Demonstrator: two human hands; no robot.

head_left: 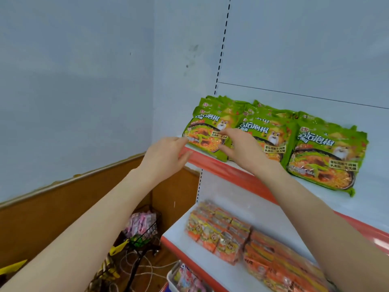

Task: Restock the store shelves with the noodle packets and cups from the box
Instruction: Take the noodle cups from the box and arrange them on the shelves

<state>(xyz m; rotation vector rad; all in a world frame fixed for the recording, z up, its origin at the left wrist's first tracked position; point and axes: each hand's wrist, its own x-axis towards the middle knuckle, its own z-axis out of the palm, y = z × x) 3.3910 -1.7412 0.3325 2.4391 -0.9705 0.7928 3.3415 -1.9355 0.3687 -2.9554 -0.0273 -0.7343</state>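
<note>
Green noodle packets stand in three leaning rows on the white upper shelf (pixel 370 186). The leftmost front packet (pixel 207 134) sits at the shelf's left end. My left hand (pixel 166 157) reaches its lower left corner, fingertips touching the edge, fingers apart. My right hand (pixel 242 148) lies against that packet's right side, thumb on its face, fingers spread below. Neither hand visibly grips the packet. The middle front packet (pixel 271 140) and the right front packet (pixel 328 157) lean beside it. The box is out of sight.
Orange noodle multipacks (pixel 221 234) fill the lower shelf (pixel 176 232). Both shelves have red front strips (pixel 212 165). A black wire basket with pink packets (pixel 143 224) stands on the floor at the left, by a wooden wall panel (pixel 63 207). A white tray of snacks (pixel 185 279) sits below.
</note>
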